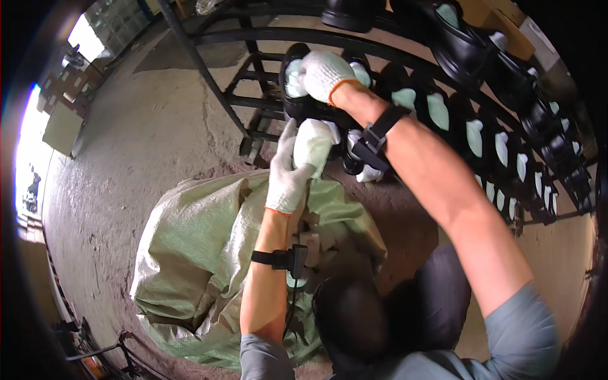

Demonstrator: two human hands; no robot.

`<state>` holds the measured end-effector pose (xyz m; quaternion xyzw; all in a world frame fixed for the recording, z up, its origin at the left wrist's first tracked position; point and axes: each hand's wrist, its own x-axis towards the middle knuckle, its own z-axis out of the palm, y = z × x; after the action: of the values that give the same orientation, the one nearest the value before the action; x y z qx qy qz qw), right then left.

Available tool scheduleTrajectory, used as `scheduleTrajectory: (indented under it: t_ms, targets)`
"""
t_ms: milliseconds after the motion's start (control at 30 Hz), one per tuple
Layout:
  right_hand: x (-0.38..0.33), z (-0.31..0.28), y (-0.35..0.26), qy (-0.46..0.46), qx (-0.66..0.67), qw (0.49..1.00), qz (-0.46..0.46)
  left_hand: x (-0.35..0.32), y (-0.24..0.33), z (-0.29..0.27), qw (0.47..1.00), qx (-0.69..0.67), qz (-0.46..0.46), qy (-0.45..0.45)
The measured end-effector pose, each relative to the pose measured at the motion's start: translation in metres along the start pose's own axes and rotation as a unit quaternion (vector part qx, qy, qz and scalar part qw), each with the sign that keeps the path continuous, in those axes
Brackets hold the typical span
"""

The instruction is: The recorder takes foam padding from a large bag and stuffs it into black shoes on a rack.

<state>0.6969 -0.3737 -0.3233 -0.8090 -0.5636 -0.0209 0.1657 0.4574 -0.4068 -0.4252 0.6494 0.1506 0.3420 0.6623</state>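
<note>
My left hand (287, 177), in a white knit glove with an orange cuff, is closed around one or more white, rounded shoe inserts (311, 145) below the rack's shelf. Above it, my right hand (324, 75), gloved the same way, reaches over the shelf to a black shoe (293, 56) at the row's left end. Its bent fingers press at the pale insert (294, 81) in that shoe's opening; the fingertips are partly hidden. Beside it, a second black shoe with a pale insert (361, 74) is partly covered by my right hand.
A dark metal rack (218, 95) carries rows of black shoes with pale inserts (438, 111), curving off to the right. A large greenish woven sack (190, 253) lies in front of my legs, with pale pieces in its opening. Concrete floor (126, 139) stretches left; boxes stand far left.
</note>
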Motion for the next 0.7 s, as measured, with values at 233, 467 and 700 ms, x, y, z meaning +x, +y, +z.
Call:
scheduleTrajectory:
  t_ms: [233,467,700]
  targets:
    - [-0.263,0.06,0.051,-0.212,0.095,0.962,-0.139,-0.09,0.039,-0.014,0.983,0.153,-0.093,0.042]
    - [-0.308,0.291,0.153,0.014,-0.185,0.98,-0.07,-0.174,0.06,-0.01,0.956,0.252,-0.145,-0.05]
    - [-0.299,0.299,0.138,0.002,-0.173,0.985,-0.009,-0.14,0.156,0.002,0.904,0.423,-0.01,-0.064]
